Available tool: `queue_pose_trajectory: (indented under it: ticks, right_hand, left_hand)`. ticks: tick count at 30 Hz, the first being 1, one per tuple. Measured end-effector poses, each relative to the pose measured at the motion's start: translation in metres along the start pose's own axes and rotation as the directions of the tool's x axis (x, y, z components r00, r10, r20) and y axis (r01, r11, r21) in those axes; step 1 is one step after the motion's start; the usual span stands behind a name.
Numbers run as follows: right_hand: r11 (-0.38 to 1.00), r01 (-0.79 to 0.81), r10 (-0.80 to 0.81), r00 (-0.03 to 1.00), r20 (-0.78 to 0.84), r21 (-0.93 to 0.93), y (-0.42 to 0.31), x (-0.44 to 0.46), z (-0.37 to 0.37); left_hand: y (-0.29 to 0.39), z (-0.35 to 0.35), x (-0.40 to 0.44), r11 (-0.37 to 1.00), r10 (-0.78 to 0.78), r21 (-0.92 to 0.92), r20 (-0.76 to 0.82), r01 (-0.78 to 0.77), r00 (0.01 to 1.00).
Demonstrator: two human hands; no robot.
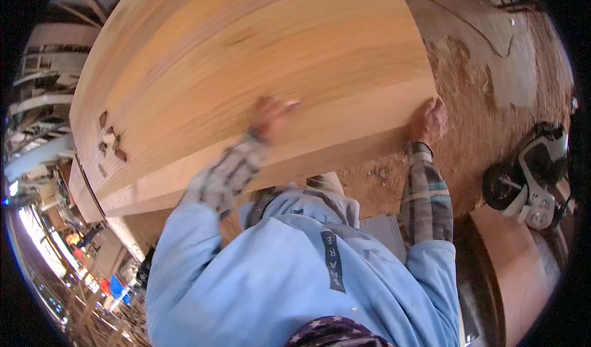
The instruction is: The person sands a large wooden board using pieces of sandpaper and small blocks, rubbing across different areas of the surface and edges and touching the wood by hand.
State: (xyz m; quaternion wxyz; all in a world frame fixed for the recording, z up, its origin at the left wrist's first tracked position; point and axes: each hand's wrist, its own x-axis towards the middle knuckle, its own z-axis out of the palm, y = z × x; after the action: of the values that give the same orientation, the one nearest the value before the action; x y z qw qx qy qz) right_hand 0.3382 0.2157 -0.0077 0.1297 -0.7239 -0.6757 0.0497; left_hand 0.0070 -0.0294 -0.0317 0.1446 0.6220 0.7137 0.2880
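Observation:
A large wooden panel with curved-looking grain lies before me, its thick pale edge facing my body. Over its surface, near that edge, is my left hand, blurred by motion. Its fingers look curled, and a small pale tip pokes out to the right; whether that is a finger or a held thing I cannot make out. At the panel's near right corner my right hand is closed round the edge, with the fingertips hidden from view. Several small dark pieces are at the panel's left end.
Bare brown ground stretches to the right. A white-and-black wheeled machine stands there, with a reddish-brown board below it. On the left are stacked beams, scattered timber and a blue item.

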Motion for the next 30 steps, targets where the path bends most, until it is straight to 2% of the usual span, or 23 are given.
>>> queue_pose_trajectory:
  ticks: [2,5,8,10,11,12,13,14,15,16,17,18,19,20,21,22,24,25,26,27,28,29,30]
  right_hand:
    - [0.995,-0.074,0.081,0.989,0.121,-0.066,-0.003,0.000,-0.005]
    - [1.000,-0.014,0.016,0.997,0.079,-0.017,0.012,0.000,0.017]
    - [1.000,0.014,-0.014,0.999,0.029,0.008,0.014,-0.002,0.021]
    - [1.000,0.019,-0.019,1.000,-0.011,0.017,0.017,-0.002,0.025]
    - [1.000,0.007,-0.007,1.000,0.003,0.009,0.019,-0.001,0.024]
    - [1.000,0.007,-0.007,1.000,0.006,0.014,0.014,-0.002,0.019]
    - [1.000,-0.022,0.022,1.000,0.013,-0.007,0.007,-0.004,0.012]
    - [0.999,-0.047,0.047,0.999,0.020,-0.027,0.001,-0.006,0.008]
    - [0.999,-0.044,0.044,0.999,0.023,-0.024,0.015,-0.002,0.018]
    - [0.995,0.069,-0.069,0.998,0.004,-0.077,0.047,0.010,0.039]
    - [0.991,0.085,-0.085,0.996,0.003,-0.100,0.048,0.012,0.042]
    - [0.987,0.101,-0.101,0.995,0.002,-0.123,0.048,0.015,0.046]
    - [0.992,0.018,-0.016,1.000,0.018,-0.126,0.039,0.014,0.040]
    - [0.986,0.072,-0.070,0.997,0.014,-0.154,0.051,0.017,0.048]
    - [0.975,0.124,-0.125,0.992,0.009,-0.182,0.063,0.020,0.057]
    - [0.966,0.144,-0.150,0.989,-0.013,-0.215,0.066,0.021,0.057]
    - [0.952,0.159,-0.199,0.970,-0.136,-0.262,0.053,0.004,0.049]
    - [0.953,0.150,-0.211,0.952,-0.222,-0.265,0.038,-0.008,0.043]
    - [0.954,0.151,-0.231,0.920,-0.316,-0.258,0.024,-0.021,0.037]
    - [0.957,0.157,-0.244,0.889,-0.387,-0.242,0.008,-0.037,0.038]
    - [0.964,0.160,-0.235,0.882,-0.408,-0.211,-0.010,-0.053,0.033]
    - [0.970,0.160,-0.225,0.879,-0.421,-0.185,-0.023,-0.070,0.034]
    - [0.976,0.143,-0.197,0.901,-0.386,-0.165,-0.040,-0.092,0.034]
  left_hand:
    - [0.029,0.061,0.062,0.968,0.250,0.016,-0.093,-0.250,0.964]
    - [0.083,0.127,0.154,0.961,0.235,0.166,-0.060,-0.222,0.970]
    - [0.049,0.099,0.116,0.957,0.267,0.161,-0.163,-0.241,0.950]
    - [-0.014,0.048,0.024,0.967,0.246,0.154,-0.335,-0.204,0.910]
    - [-0.022,-0.014,-0.024,0.983,0.130,0.151,-0.190,-0.102,0.973]
    - [-0.068,-0.031,-0.078,0.985,0.043,0.173,-0.249,0.000,0.968]
    - [-0.082,-0.085,-0.117,0.914,0.164,0.399,-0.198,-0.073,0.966]
    - [-0.100,-0.126,-0.154,0.899,0.108,0.439,-0.254,0.015,0.961]
    - [-0.128,-0.155,-0.194,0.904,-0.104,0.390,-0.200,0.177,0.974]
    - [-0.150,-0.166,-0.225,0.871,-0.315,0.351,-0.138,0.344,0.939]
    - [-0.156,-0.156,-0.228,0.863,-0.326,0.357,-0.149,0.358,0.934]
    - [-0.162,-0.138,-0.218,0.916,-0.134,0.358,-0.152,0.181,0.979]
    - [-0.141,-0.125,-0.189,0.924,-0.106,0.366,-0.029,0.109,0.994]
    - [-0.118,-0.113,-0.159,0.933,-0.076,0.357,0.094,0.038,0.993]
    - [-0.116,-0.068,-0.141,0.924,0.161,0.369,-0.133,-0.103,0.978]
    - [-0.094,-0.045,-0.102,0.972,0.230,0.123,-0.308,-0.201,0.923]
    - [-0.053,-0.004,-0.038,0.939,0.303,0.265,-0.345,-0.217,0.888]
    - [-0.069,0.094,-0.009,0.887,0.066,-0.424,-0.275,-0.183,0.959]
    - [-0.065,0.136,0.019,0.401,-0.175,-0.910,-0.187,-0.104,0.967]
    - [-0.081,0.173,0.015,0.375,-0.224,-0.910,-0.275,-0.178,0.935]
    - [-0.077,0.163,0.012,0.358,-0.271,-0.899,-0.359,-0.253,0.893]
    - [-0.083,0.108,-0.014,0.854,-0.066,-0.513,-0.278,-0.091,0.958]
    - [-0.099,0.042,-0.058,0.987,0.071,-0.119,-0.262,-0.105,0.962]
